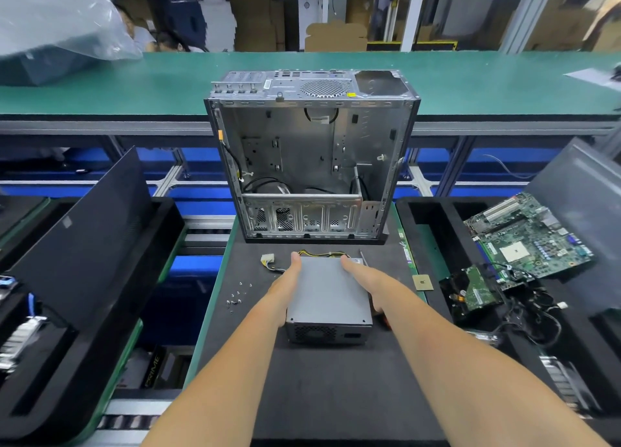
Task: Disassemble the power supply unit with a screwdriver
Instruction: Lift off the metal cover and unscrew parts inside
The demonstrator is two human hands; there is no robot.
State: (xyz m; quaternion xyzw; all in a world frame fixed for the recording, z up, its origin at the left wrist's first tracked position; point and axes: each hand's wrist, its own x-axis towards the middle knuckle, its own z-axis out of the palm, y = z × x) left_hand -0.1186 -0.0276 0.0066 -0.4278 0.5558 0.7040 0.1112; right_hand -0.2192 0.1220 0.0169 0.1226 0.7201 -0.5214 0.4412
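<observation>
Both hands [285,288] [366,282] grip unlabelled power supply unit [327,292]; "PRIME" box [153,369] below-left

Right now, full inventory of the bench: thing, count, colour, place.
power supply unit: 1, grey, centre of the black mat, vent side toward the camera
PSU cable with white connector: 1 bundle, yellow and black wires, behind-left of the unit
computer case: 1, bare metal, open and gutted, behind the unit
loose screws: several, small, on the mat left of the unit
CPU chip: 1, gold-green, mat's right edge
motherboard: 1, green, right tray
hard drive: 1, green board up, right tray among black cables
case side panels: 2, black, leaning left and right
left hand: on unit's left side
right hand: on unit's right side
</observation>
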